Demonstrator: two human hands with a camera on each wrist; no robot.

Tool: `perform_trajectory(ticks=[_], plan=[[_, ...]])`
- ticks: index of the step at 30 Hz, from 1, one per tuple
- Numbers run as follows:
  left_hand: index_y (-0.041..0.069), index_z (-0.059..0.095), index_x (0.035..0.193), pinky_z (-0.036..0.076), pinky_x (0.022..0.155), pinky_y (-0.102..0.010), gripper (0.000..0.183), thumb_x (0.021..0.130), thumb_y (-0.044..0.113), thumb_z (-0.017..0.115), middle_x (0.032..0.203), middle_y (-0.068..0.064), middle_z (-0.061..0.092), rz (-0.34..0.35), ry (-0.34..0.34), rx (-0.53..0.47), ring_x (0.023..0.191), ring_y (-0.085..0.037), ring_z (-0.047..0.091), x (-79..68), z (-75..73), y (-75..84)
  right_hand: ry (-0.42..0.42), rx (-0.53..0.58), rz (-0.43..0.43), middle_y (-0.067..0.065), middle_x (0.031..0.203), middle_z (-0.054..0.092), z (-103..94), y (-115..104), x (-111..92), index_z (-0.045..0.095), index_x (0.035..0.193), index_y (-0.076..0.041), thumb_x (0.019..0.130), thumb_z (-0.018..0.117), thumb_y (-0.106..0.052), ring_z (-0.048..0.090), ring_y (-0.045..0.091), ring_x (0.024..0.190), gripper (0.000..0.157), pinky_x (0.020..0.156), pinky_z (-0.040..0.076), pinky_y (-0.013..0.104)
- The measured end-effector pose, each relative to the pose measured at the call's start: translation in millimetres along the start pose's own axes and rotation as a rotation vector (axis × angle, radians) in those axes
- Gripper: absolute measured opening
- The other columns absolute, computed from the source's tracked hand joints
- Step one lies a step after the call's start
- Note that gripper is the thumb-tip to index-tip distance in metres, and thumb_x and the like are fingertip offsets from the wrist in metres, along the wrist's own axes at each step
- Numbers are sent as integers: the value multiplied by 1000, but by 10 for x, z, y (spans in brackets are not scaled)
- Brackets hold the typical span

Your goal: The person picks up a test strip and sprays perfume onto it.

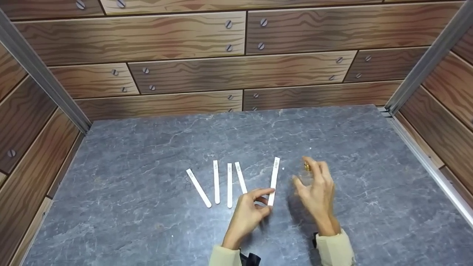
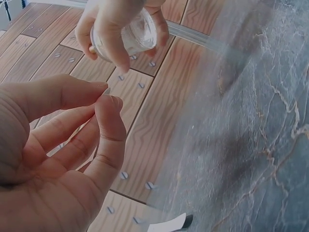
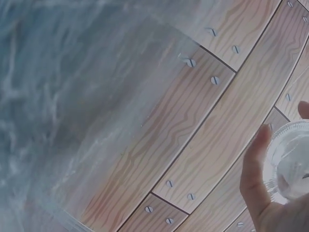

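Observation:
Between its thumb and index finger my left hand [image 1: 249, 212] pinches a flat white stick [image 1: 274, 175] with small dark print at the far end. In the left wrist view, this stick's thin edge [image 2: 107, 91] shows at the fingertips. My right hand [image 1: 317, 190] is to the right, its fingers curved round a small clear round container [image 2: 140, 35]. The right wrist view shows the container's ribbed rim [image 3: 273, 159] beside the thumb and fingers. A gold-coloured part [image 1: 306, 166] shows by the right fingertips in the head view.
Left of the hands lie several similar white sticks, among them a slanted one [image 1: 198, 188], two upright ones [image 1: 216, 183] and one partly behind the left hand [image 1: 240, 176]. The grey marbled table [image 1: 129, 221] is bounded by wood-patterned walls [image 1: 184, 40] and metal rails [image 1: 436, 177].

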State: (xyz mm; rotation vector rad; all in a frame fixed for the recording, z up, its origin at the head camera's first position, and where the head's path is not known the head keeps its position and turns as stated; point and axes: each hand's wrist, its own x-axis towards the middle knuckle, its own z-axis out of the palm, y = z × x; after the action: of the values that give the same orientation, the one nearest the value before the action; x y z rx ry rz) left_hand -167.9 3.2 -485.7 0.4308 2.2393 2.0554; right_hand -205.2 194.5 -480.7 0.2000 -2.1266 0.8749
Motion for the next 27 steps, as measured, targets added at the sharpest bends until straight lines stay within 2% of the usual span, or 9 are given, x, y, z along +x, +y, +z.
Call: perform_trajectory(ticks=[4,8,18,22,27], plan=[[-8,70,119,51,62,-18,45,76,-18,63,111,-14,69,12,4,10,80,-11,63,-7,-16,-6,33,12,-1,17,90,58,-9,-14,17,67,118,2,60,86,13,59,32,73,62,61,51,49],[-8,70,119,51,61,-18,45,76,-17,63,108,-14,69,12,11,16,78,-11,63,-10,-22,-9,55,11,-17,18,89,59,-8,-6,14,66,111,3,59,85,14,61,34,72,56,60,54,51],[-6,71,119,50,60,-18,45,76,-17,63,110,-14,69,2,12,3,80,-20,65,-5,-21,-8,35,10,-55,17,87,59,-17,39,11,65,105,2,60,83,11,60,34,67,50,57,53,53],[-7,70,120,50,60,-18,46,76,-18,63,108,-13,69,3,10,-3,78,-15,64,-6,-22,-9,24,20,-52,17,87,59,-16,30,12,64,104,2,60,82,11,61,35,69,48,58,53,54],[-7,70,120,51,59,-18,46,76,-17,62,108,-13,69,-2,7,1,78,-16,64,-11,-19,-8,22,15,-32,17,86,58,-18,23,13,63,101,3,59,83,13,61,35,71,46,60,53,53]])
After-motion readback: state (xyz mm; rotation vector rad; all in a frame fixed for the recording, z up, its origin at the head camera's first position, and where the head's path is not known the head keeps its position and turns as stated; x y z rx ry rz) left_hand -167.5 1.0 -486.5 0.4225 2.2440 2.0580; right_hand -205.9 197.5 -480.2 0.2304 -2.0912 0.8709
